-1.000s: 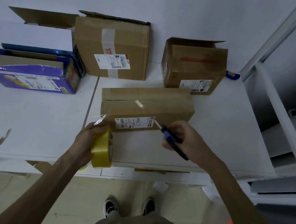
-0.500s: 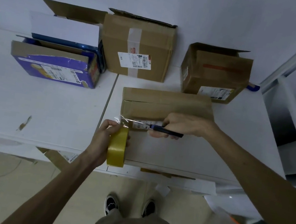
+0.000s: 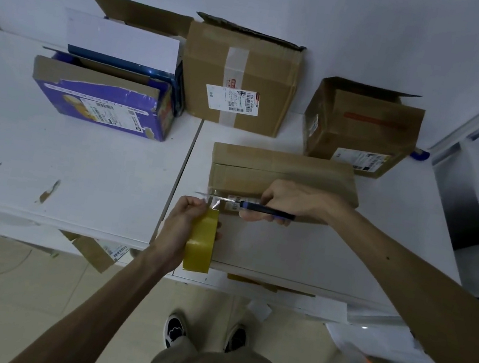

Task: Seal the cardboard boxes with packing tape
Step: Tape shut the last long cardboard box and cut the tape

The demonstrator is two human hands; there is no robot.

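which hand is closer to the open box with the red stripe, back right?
Right. The right hand, gripping the blue-handled cutter, is just in front of that box; the left hand, holding the tape roll, is farther forward and to its left.

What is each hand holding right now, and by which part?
Left hand grips the yellow tape roll by its upper edge. Right hand holds the knife by its dark handle, blade pointing toward the roll.

Dim, bluish, even light all round me; only soft, faint shadows lie on the worktop. A small glint sits on my knife blade and on the strip pulled off the tape roll. The wide lens bows straight lines toward the edges, and the lower right corner is smeared.
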